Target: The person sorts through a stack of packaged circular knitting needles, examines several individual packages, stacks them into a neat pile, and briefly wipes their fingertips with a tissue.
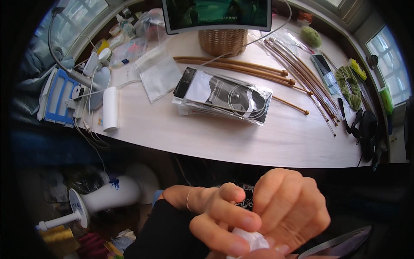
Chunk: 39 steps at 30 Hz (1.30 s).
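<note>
Close to me, below the desk edge, my left hand (223,212) and my right hand (291,207) meet over a crumpled white tissue (251,238). Fingers of both hands press around it, and much of it is hidden behind them. A thin band circles my left wrist. Beyond my hands, on the desk, lies a stack of clear packets (223,97) with black cards. The top one holds a coiled circular knitting needle (247,100). Wooden knitting needles (236,66) with round end knobs lie behind and partly under the stack.
A lit tablet (216,14) leans at a wicker basket (223,42). At right are bagged needles (304,77), a phone (324,73) and green yarn (311,36). A white cylinder (110,109), lamp and cables stand left. A white pedestal fan (113,194) lies below the desk.
</note>
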Available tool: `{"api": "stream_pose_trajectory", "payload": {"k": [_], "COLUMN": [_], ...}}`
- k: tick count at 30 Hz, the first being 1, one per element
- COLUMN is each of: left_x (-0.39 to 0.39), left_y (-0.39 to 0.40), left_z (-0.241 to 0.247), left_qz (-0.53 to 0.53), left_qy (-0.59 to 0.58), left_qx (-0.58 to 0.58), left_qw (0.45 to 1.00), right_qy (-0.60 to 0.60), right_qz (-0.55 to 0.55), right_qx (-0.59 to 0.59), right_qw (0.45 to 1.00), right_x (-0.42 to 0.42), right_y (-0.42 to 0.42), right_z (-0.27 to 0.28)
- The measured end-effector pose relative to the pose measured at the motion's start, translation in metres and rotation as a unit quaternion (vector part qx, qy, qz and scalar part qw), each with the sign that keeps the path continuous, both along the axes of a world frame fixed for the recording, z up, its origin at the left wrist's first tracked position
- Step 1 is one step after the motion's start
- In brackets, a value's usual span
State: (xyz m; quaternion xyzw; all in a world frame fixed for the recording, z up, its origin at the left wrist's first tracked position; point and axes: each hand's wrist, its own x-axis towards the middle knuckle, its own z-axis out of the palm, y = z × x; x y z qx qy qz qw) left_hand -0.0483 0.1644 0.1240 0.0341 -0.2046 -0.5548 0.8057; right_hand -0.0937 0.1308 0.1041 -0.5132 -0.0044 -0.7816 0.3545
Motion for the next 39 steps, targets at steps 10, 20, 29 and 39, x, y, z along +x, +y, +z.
{"api": "stream_pose_trajectory", "payload": {"k": [10,20,29,39], "left_x": [0.011,0.020,0.053,0.071], "left_y": [-0.006,-0.019,-0.021,-0.036], "left_z": [-0.014,-0.020,-0.035,-0.029], "left_qz": [0.003,0.002,0.072,0.111], "left_qy": [-0.046,-0.135,-0.399,-0.515], "left_qx": [-0.026,-0.015,-0.015,-0.119], "left_qw": [0.999,0.991,0.914,0.842], "right_qy": [-0.069,-0.199,-0.205,-0.150], "right_qz": [0.169,0.279,0.359,0.257], "right_qx": [0.245,0.246,0.241,0.221], "right_qw": [0.952,0.907,0.878,0.929], "right_x": [0.013,0.025,0.013,0.020], "right_y": [-0.004,-0.006,-0.023,-0.016], "right_z": [0.021,0.007,-0.011,-0.002]}}
